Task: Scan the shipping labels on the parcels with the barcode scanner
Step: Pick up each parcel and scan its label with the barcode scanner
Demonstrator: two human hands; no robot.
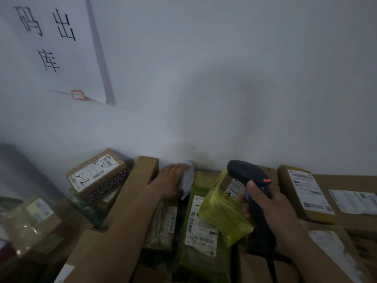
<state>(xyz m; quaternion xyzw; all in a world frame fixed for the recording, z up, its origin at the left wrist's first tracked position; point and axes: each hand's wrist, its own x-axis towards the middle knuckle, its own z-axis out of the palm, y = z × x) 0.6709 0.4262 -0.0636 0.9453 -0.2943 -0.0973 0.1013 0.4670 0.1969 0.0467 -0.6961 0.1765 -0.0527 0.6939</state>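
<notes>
**Head view: scanning parcels.** Our right hand (265,203) is closed around the grip of the black pistol-shaped barcode scanner (247,173), whose head rises beyond the knuckles. Our left hand (172,181) reaches forward with fingers extended flat, touching a pale grey plastic mailer bag (188,180) at its fingertips; we see no pinch. Just left of the right hand sits a parcel wrapped in yellow film (222,213). Between the two hands lies a green plastic mailer (193,257) bearing a white shipping label (201,223). We judge the step in hand to be selecting the next parcel. The grey bag shows no label, so the next move calls for turning it label-up and aiming the scanner at its barcode.
</notes>
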